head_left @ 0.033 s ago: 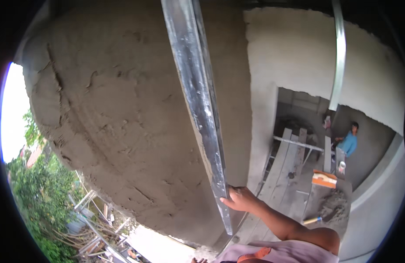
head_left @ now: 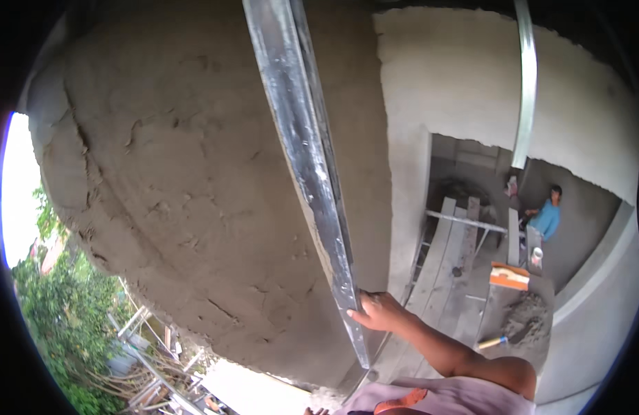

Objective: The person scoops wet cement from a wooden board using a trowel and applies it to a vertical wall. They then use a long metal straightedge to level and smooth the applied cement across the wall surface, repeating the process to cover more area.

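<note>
A long, dulled metal straightedge lies along fresh grey plaster, which is rough and ridged on the left and smoother to the right. My right hand grips the straightedge near its lower end, thumb across the bar. Only the fingertips of my left hand show at the bottom edge, apparently apart, with nothing visible in them.
Scaffold planks run below at right, with an orange float, mortar, a trowel and a white container. A co-worker in blue stands beyond. A metal strip hangs above. Foliage and debris lie outside at left.
The view has shifted slightly, and the straightedge's upper part appears a little farther left. My right hand keeps its grip in nearly the same spot.
</note>
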The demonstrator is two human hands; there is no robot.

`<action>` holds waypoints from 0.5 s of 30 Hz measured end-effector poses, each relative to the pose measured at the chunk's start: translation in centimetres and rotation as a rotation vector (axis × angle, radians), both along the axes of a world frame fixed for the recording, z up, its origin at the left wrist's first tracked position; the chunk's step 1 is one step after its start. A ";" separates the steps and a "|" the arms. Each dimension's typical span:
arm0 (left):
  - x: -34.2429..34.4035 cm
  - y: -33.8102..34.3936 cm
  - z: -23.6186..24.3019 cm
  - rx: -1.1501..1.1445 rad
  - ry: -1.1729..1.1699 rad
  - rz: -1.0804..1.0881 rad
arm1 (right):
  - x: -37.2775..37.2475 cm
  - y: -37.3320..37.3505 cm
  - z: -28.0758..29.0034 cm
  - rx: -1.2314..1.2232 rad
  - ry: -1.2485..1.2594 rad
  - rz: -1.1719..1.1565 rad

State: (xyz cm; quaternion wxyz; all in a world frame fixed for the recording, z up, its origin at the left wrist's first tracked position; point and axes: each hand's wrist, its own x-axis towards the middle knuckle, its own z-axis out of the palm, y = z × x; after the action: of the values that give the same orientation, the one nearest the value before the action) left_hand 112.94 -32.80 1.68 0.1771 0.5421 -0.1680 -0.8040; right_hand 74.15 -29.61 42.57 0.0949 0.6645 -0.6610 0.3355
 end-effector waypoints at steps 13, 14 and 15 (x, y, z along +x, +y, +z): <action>-5.8 -2.8 1.6 -0.157 -0.173 -0.250 | -7.9 9.2 -0.1 0.196 -0.173 -0.285; -6.6 -3.2 1.9 -0.180 -0.173 -0.270 | -8.6 9.6 -1.7 0.157 -0.174 -0.290; -7.6 -3.5 2.3 -0.203 -0.169 -0.290 | -9.2 9.8 -2.9 0.117 -0.175 -0.293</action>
State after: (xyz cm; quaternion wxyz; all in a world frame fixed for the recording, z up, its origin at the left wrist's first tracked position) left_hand 105.35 -36.28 3.99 0.0983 0.5570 -0.3388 -0.7518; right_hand 64.93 -19.77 39.64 0.0462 0.5335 -0.7749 0.3358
